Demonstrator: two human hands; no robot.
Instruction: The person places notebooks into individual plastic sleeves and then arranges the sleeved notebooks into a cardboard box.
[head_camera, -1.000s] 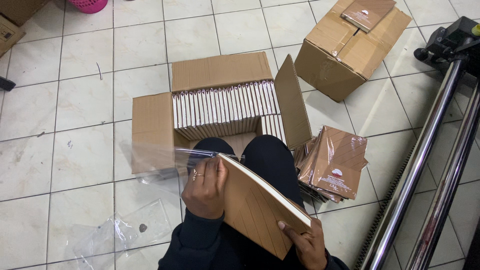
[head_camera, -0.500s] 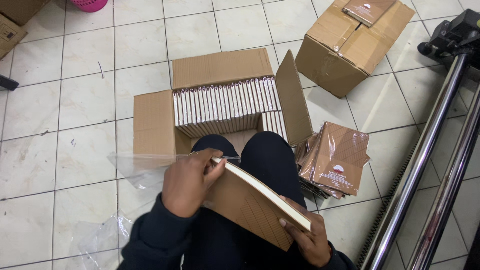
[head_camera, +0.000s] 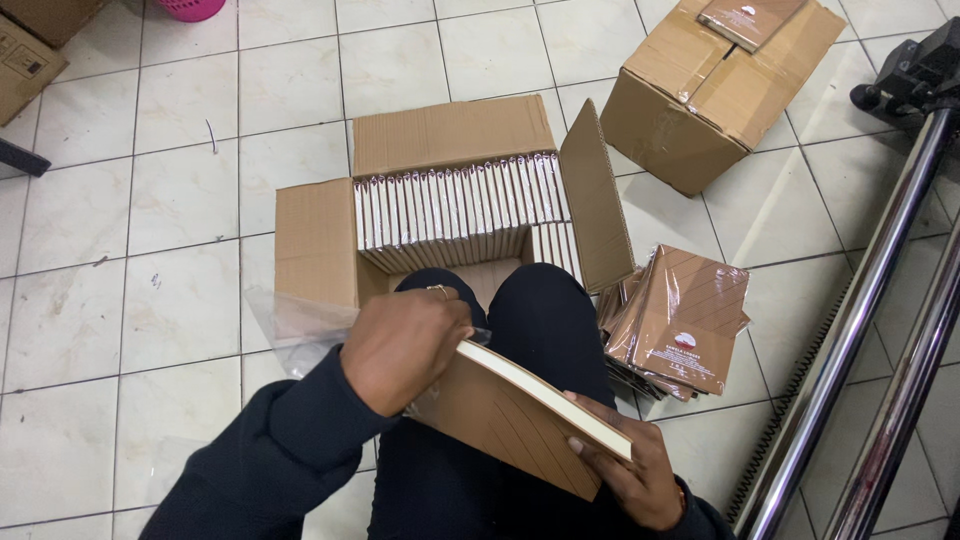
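A brown book (head_camera: 510, 425) with cream page edges lies tilted across my lap. My right hand (head_camera: 625, 465) grips its lower right end from below. My left hand (head_camera: 405, 345) closes over the book's upper left corner, where a clear plastic sleeve (head_camera: 290, 325) hangs out toward the left. Just beyond my knees stands an open cardboard box (head_camera: 315, 245) with a row of several books (head_camera: 455, 205) upright on their spines.
A stack of plastic-wrapped brown books (head_camera: 685, 320) lies on the tiled floor at my right. A closed cardboard box (head_camera: 700, 95) with one book on top stands at the back right. Metal poles (head_camera: 870, 310) run diagonally along the right side. More cartons (head_camera: 35, 50) sit far left.
My left hand has shifted from the book's face down onto its upper corner, and the book has lowered and tilted flatter across my lap. The clear sleeve stays at the left.
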